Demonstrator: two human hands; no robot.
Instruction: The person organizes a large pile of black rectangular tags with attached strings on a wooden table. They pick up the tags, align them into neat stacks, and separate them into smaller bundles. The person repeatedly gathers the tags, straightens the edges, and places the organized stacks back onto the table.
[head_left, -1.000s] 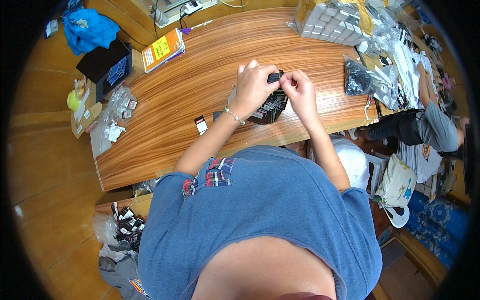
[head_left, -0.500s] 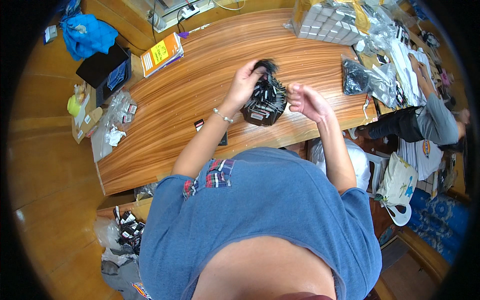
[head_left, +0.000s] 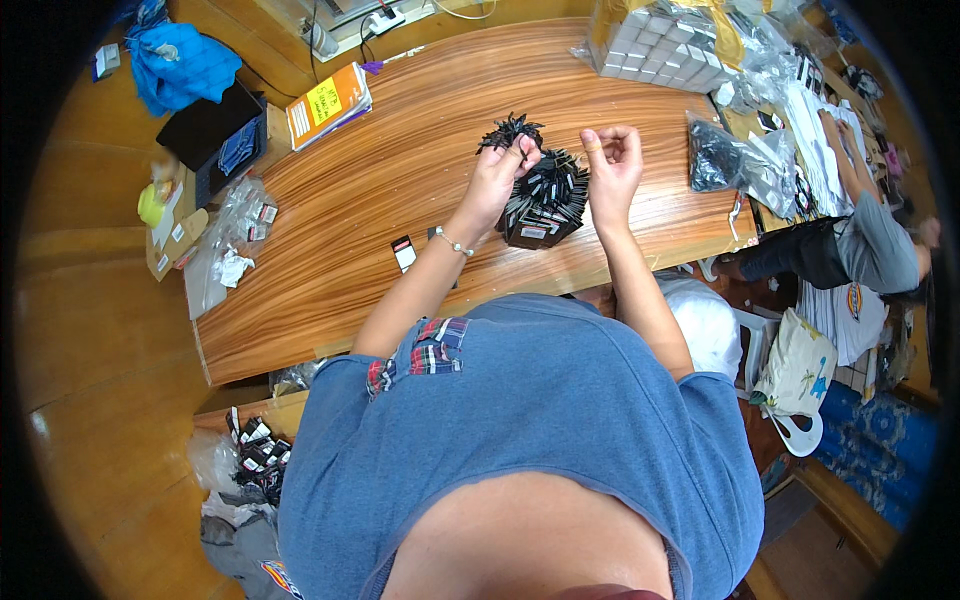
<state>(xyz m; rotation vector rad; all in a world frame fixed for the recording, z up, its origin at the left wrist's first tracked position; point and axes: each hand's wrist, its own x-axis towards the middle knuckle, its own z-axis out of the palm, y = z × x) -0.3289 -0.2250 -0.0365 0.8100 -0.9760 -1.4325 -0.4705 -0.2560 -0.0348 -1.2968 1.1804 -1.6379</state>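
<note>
A thick bundle of black hang tags (head_left: 545,205) stands fanned out on the wooden table (head_left: 370,190) in front of me. Above it, my left hand (head_left: 500,172) is closed around black tag strings (head_left: 510,130), whose loose ends spread beyond the fingers. My right hand (head_left: 614,172) is raised just right of the bundle, its thumb and curled fingers close together. Whatever it may pinch is too small to make out. Beside my left forearm lies a single black-and-white tag (head_left: 403,253); another dark piece is partly hidden under that forearm.
Stacked white boxes (head_left: 660,50) stand at the back right, near a clear plastic bag (head_left: 712,155) with black contents. Toward the far left are an orange notebook (head_left: 328,105), a laptop (head_left: 205,135) and plastic wrapping (head_left: 240,225). A co-worker's grey sleeve (head_left: 880,250) shows at the right.
My right hand has risen and turned upward, away from the bundle's side. My left hand has shifted slightly down, and the strings above it now spread out more.
</note>
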